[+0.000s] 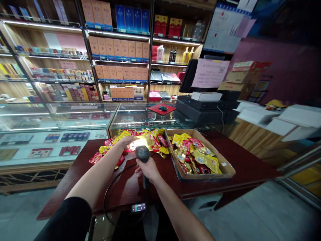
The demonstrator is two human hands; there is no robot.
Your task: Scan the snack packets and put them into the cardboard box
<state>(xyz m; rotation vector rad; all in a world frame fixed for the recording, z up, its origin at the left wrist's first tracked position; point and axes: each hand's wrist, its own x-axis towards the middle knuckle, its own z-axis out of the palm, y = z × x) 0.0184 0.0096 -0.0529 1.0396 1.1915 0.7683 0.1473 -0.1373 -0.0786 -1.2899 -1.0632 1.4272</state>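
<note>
My right hand (pixel 148 169) is wrapped around the handle of a dark barcode scanner (pixel 142 154), its head pointing away from me. A bright patch of light falls on a snack packet (pixel 137 143) just beyond the scanner. At the left edge of that packet, my left hand (pixel 127 142) grips it, with the fingertips partly lost in the glare. A loose pile of red and yellow snack packets (pixel 155 139) spreads around it on the dark red table (pixel 160 172). To the right, a cardboard tray (pixel 220 176) holds more gold, yellow and red packets (pixel 204 160).
The scanner's black cable (pixel 106 197) loops over the table's front edge, beside a small lit device (pixel 138 208). Behind stand a glass counter (pixel 132 113), a mouse on a red mat (pixel 162 109) and a monitor (pixel 189 76). Shelves of boxes (pixel 120 49) line the wall.
</note>
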